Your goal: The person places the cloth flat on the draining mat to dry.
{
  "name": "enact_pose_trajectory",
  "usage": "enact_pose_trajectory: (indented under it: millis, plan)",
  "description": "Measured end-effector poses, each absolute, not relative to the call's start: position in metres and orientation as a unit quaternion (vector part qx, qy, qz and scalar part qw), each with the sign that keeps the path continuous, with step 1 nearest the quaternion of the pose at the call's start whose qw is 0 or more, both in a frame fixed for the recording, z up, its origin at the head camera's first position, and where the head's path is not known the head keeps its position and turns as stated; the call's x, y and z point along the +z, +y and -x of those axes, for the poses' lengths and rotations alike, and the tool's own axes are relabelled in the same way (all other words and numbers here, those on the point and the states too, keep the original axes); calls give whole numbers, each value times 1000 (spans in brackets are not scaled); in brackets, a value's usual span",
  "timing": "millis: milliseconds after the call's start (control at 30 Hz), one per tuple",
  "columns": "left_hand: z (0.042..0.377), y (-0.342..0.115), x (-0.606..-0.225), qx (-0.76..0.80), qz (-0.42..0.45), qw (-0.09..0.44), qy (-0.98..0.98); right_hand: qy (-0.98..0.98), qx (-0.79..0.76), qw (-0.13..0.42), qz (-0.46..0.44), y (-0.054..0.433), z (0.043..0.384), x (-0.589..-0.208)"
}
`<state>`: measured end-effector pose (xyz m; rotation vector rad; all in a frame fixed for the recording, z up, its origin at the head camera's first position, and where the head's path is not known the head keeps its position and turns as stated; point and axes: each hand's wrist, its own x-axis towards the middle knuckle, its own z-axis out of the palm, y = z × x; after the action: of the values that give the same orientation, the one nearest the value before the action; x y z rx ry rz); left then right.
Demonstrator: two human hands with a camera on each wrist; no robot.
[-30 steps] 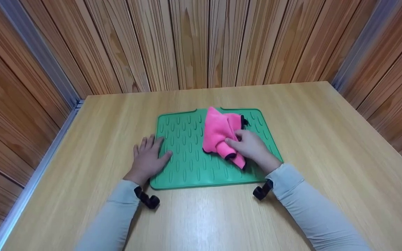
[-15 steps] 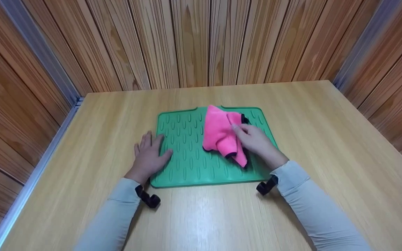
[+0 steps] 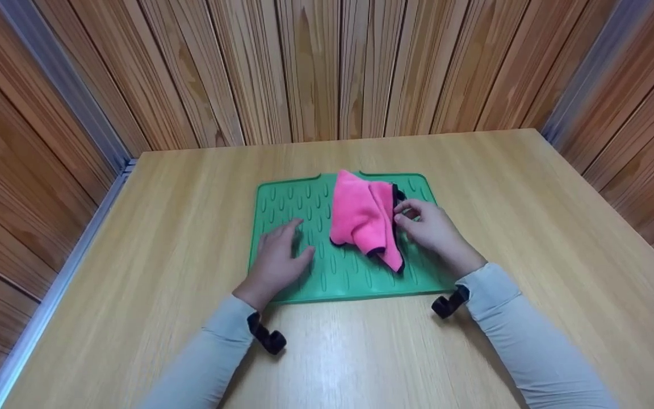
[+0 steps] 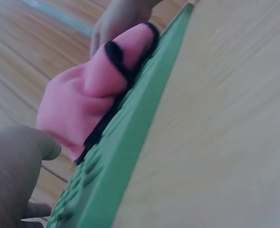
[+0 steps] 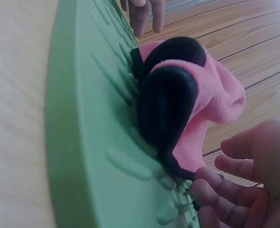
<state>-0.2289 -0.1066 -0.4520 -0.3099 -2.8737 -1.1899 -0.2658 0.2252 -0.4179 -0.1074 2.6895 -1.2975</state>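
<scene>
While left hand point(image 3: 276, 258), fingers spread, and right hand point(image 3: 432, 225), fingers loosely curled, grip nothing, best pinch only the rumpled, black-hemmed pink cloth point(image 3: 358, 213), clear of the ridged green rubbery mat point(image 3: 344, 284).

Pink crumpled cloth point(image 3: 361, 213) placed right of centre on green rectangular ridged mat point(image 3: 327, 284), supported by flat wooden surface point(image 3: 355, 346).

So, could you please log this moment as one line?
cloth: rumpled, on mat | left hand: over mat, empty | right hand: at cloth's right edge

A bumpy green mat point(image 3: 327, 278) lies on the wooden table point(image 3: 355, 352).
</scene>
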Motion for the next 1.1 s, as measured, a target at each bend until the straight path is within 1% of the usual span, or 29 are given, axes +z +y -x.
enact_pose_trajectory:
  millis: [133,200,367,533,733,867,1000,1100]
  plan:
    - [232,-88,-452,-389,89,4,-917,897,-434,81,33,227,265,-422]
    - [235,-81,-451,-391,88,10,-916,899,-429,76,39,226,267,-424]
    - [242,-67,-451,-395,91,22,-914,912,-403,49,53,222,270,-431]
    - [246,-58,-453,-384,83,21,-919,914,-399,29,69,221,272,-437]
    - [247,-54,-453,-362,90,28,-927,916,-388,48,87,218,272,-438]
    - [246,-53,-457,-352,110,49,-928,917,-379,54,113,215,272,-442]
    - [246,-53,-460,-365,124,82,-919,908,-396,30,135,214,273,-447]
    - [245,-54,-459,-394,117,90,-907,904,-403,18,145,215,273,-448]
